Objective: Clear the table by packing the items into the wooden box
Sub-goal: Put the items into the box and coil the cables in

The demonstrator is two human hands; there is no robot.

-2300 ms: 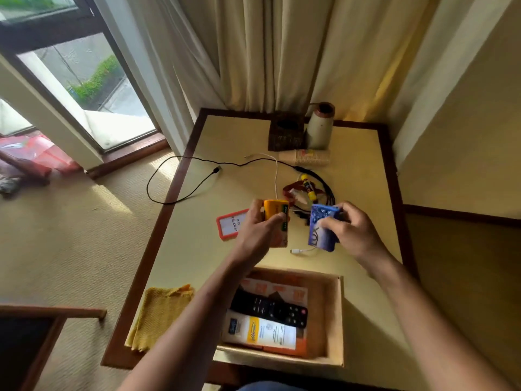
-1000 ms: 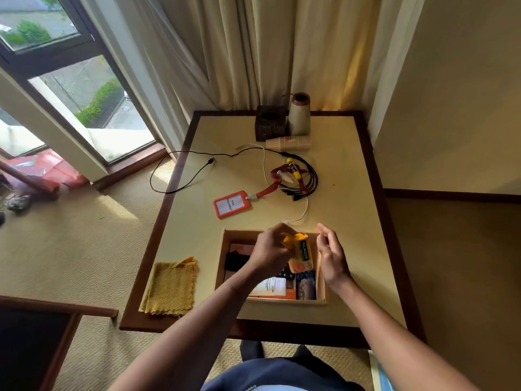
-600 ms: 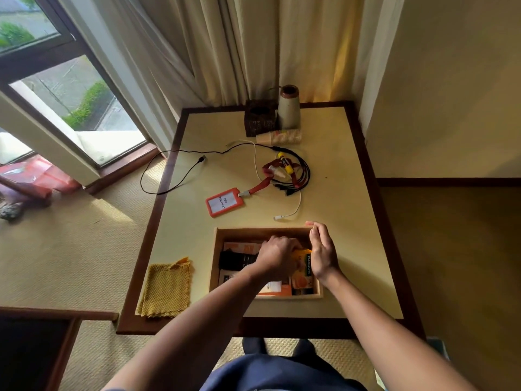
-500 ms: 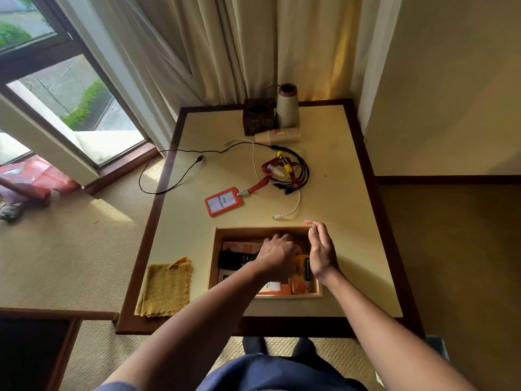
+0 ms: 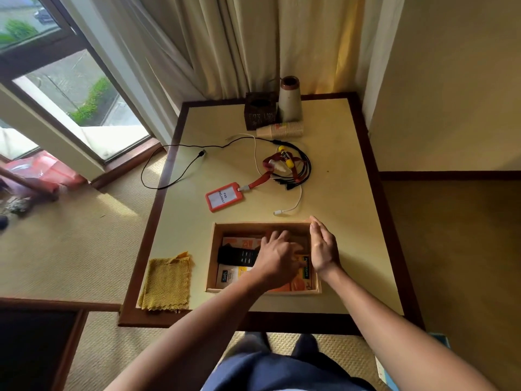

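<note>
In the shallow wooden box [image 5: 212, 256] at the table's [image 5: 355, 249] near edge, the left hand [image 5: 277, 256] rests loose-fingered on a glossy orange packet [image 5: 299, 284] beside a black remote [image 5: 236, 255], the right hand [image 5: 323, 247] straight-fingered along its right wall; beyond lie an orange badge holder [image 5: 224, 196] and coiled cables [image 5: 303, 169]

The orange packet [image 5: 301, 283], earlier gripped above the table by the left hand [image 5: 277, 256], now lies in the box [image 5: 253, 225] at its 3 o'clock side, under that hand's spread fingers. The right hand [image 5: 322, 246] has released the blue packet and now stands straight-fingered along the box's 3 o'clock wall.
</note>
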